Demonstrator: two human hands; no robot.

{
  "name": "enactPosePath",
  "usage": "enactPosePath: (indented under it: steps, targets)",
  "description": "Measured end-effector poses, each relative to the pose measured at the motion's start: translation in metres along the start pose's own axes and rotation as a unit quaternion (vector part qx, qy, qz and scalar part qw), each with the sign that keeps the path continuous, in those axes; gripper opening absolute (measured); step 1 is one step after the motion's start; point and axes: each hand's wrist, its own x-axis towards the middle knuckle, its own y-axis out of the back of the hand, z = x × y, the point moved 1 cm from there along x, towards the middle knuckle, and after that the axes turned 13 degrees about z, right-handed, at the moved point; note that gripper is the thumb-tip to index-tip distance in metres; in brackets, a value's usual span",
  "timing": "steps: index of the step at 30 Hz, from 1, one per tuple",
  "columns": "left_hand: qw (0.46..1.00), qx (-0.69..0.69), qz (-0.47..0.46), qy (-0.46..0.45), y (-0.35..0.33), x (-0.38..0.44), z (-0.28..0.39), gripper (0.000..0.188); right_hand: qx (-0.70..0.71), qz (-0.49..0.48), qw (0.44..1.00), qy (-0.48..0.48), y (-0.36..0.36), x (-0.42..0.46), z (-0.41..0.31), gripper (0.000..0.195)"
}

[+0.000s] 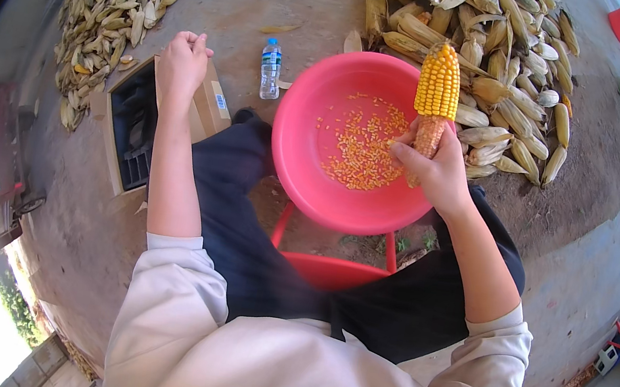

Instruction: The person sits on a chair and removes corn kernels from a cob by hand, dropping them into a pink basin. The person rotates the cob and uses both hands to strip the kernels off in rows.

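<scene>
My right hand point(434, 164) grips the bare lower part of an ear of corn point(438, 86), held upright over the right side of a pink plastic basin point(310, 193). Yellow kernels still cover the ear's upper half. Loose corn kernels point(361, 153) lie scattered on the basin's bottom. To the left, my left hand point(184, 63) is raised over the edge of an open cardboard box point(208, 109), its fingers curled; whether something small is in them cannot be told. A black liner or object point(132, 119) sits inside the box.
Husked-over corn ears form a pile point(506, 90) at the upper right and another point(128, 4) at the upper left. A water bottle point(270, 70) with a blue cap stands between box and basin. A red stool or chair point(328, 271) is between my legs, below the basin.
</scene>
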Motion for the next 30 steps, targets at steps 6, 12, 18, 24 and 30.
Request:
enactPosePath:
  steps: [6,12,18,24,30]
  targets:
    - [0.996,0.027,0.004,-0.083,0.004,-0.024,0.035,0.036,-0.095,0.014,0.995,0.0,0.008,0.009,0.016,0.028]
    - [0.979,-0.132,-0.111,-0.11,-0.007,-0.068,0.095,0.029,-0.149,0.062,0.987,-0.023,0.011,0.01,0.007,0.029]
    - [0.83,-0.429,-0.321,-0.157,-0.035,-0.156,0.163,0.039,-0.21,0.061,0.973,0.069,0.007,0.002,-0.004,0.04]
    - [0.652,-0.612,-0.445,-0.052,-0.039,-0.176,0.182,0.055,-0.046,-0.024,0.998,-0.025,0.005,-0.002,-0.01,0.041]
    - [0.657,-0.622,-0.427,-0.018,-0.036,-0.16,0.175,0.054,-0.363,-0.009,0.9,0.243,0.019,0.008,-0.019,0.043]
